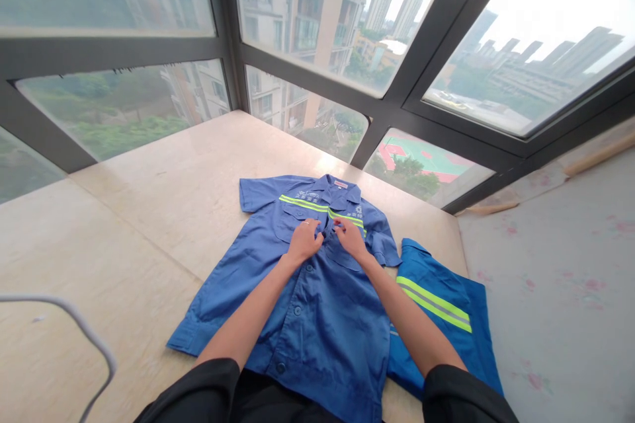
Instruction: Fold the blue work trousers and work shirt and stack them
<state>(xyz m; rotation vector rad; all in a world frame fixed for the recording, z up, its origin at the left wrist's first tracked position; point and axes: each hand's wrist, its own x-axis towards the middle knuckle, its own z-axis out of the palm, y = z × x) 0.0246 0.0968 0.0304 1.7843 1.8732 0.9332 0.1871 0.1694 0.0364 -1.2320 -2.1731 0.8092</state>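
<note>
A blue short-sleeved work shirt (322, 317) with a yellow-green reflective stripe across the chest lies flat, front up, on a beige stone ledge (149, 225). Its collar points away from me. My left hand (304, 241) and my right hand (350, 236) meet at the shirt's button placket just below the stripe. Both hands have their fingers curled and pinched on the placket edges. The lower buttons look fastened.
A second blue garment (441, 317) with reflective stripes lies folded to the right of the shirt. A pale mattress (560, 291) with faint pink print adjoins the ledge on the right. Dark-framed windows (397, 99) enclose the far side. A white cable (79, 330) curves at lower left.
</note>
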